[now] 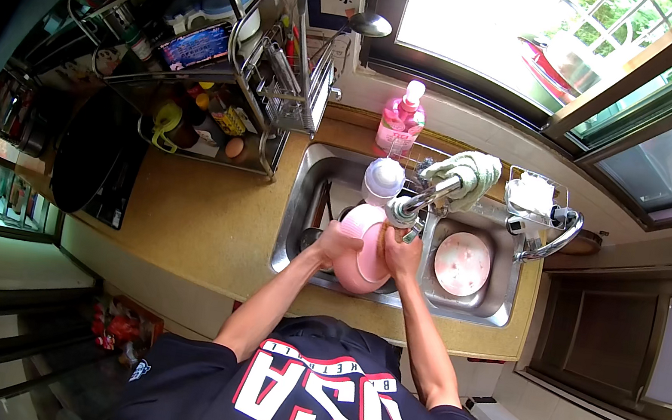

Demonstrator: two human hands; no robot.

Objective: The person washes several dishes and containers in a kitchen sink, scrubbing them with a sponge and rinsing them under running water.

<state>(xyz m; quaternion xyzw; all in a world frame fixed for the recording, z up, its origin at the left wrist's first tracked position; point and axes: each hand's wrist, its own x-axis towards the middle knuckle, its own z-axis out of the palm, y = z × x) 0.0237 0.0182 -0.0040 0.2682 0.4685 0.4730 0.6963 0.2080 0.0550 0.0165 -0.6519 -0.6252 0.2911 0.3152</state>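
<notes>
My left hand (338, 244) grips the left side of a pink ribbed bowl (357, 277), thumb towards its opening. The bowl is tilted on its side over the left basin of a steel double sink (285, 235). At the bowl's right side my right hand (402, 254) is closed around a small brown scrubber (381, 240), pressed against the bowl; its fingers are partly hidden. The chrome faucet (433, 193) reaches over the right hand, with a pale green cloth (470, 176) draped on it. Darker cookware (310, 237) lies below the bowl, mostly covered.
A pink-and-white plate (462, 264) lies in the right basin. Behind the left basin stand a white-lidded container (384, 179) and a pink detergent bottle (401, 122). A metal rack (266, 154) with bottles and an egg (234, 148) borders the counter (199, 209); a black wok (90, 154) sits further left.
</notes>
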